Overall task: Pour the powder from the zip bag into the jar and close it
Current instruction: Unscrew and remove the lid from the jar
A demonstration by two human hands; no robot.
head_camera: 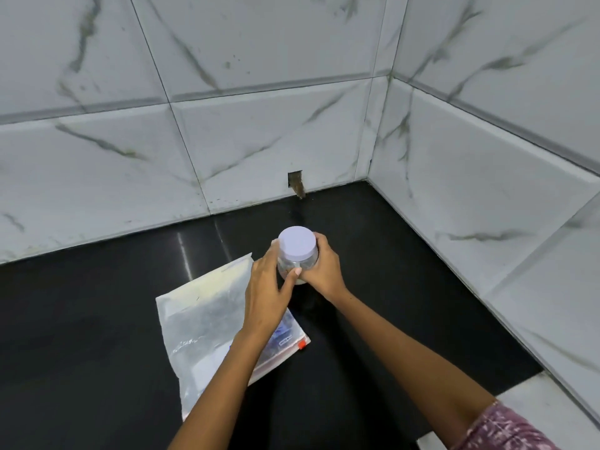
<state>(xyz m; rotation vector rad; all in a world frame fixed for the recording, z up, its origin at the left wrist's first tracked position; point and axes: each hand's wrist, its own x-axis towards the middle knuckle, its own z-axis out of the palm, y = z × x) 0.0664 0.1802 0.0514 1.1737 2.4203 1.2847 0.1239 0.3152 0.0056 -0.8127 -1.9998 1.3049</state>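
A black countertop [97, 336] is meeting white marble-look wall tiles [259, 141] in a corner. A clear zip bag [207, 319] is lying flat on it, just left of the jar; its blue printed label [284, 332] is too blurred to read. The clear jar [297, 263], its pale lid [297, 243] on, is standing near the corner. The left hand [266, 287] and right hand [324, 271] are both wrapping around the jar, gripping it.

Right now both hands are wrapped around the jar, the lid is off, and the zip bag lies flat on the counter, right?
Not quite: the head view shows the white lid on the jar. Both the left hand and right hand do hold it, and the zip bag lies flat on the counter.
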